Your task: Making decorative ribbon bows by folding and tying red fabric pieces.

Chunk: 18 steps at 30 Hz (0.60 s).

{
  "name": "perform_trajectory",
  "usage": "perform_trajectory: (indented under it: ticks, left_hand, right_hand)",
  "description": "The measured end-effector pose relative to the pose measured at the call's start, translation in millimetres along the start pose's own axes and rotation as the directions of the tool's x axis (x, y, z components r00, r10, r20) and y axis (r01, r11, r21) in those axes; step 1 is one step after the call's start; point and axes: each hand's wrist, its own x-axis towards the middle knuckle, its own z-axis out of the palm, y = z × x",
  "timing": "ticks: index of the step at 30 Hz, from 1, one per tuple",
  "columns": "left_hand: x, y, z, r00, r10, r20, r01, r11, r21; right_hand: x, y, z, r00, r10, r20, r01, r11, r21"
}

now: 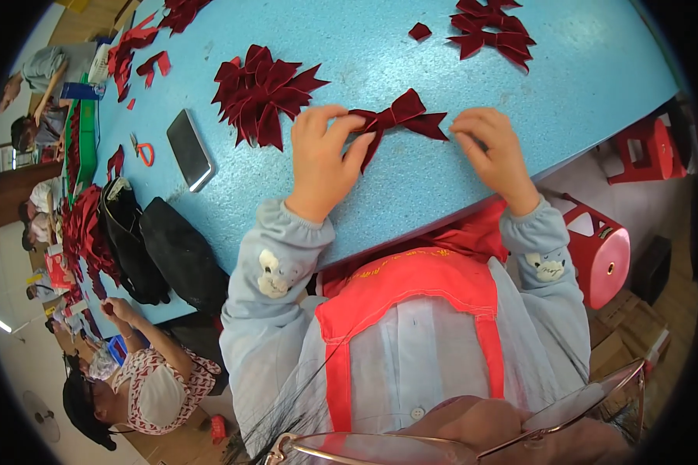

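Note:
A dark red velvet bow (398,115) lies on the blue table in front of me, with its loops and tails spread. My left hand (326,151) is closed at the bow's left side, its thumb and fingers around the left loop. Just beyond the tip of the right tail is my right hand (492,151), its fingers curved with a gap between them and the thumb. It appears to hold nothing. A heap of similar bows (264,97) sits left of the held one, behind my left hand.
More bows (492,31) and a small red scrap (419,32) lie farther off. To the left are a phone (190,149), orange-handled scissors (143,149) and black bags (182,248). A person (159,384) sits at the left. Red stools (597,248) stand right of the table.

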Motion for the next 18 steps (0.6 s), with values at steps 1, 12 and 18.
perform_trajectory:
  ticks: [1, 12, 18]
  left_hand:
    - [9, 2, 3, 0.998, -0.006, 0.059, 0.004, 1.000, 0.028]
    - [12, 7, 19, 0.976, -0.083, 0.201, 0.067, 0.994, 0.081]
    - [7, -4, 6, 0.912, -0.323, 0.251, 0.398, 0.842, -0.364]
  right_hand:
    - [6, 0, 0, 1.000, -0.003, 0.006, 0.003, 1.000, 0.003]
    - [85, 7, 13, 0.858, 0.121, 0.499, -0.258, 0.942, 0.215]
    - [71, 26, 29, 0.945, 0.083, 0.316, -0.211, 0.893, 0.397]
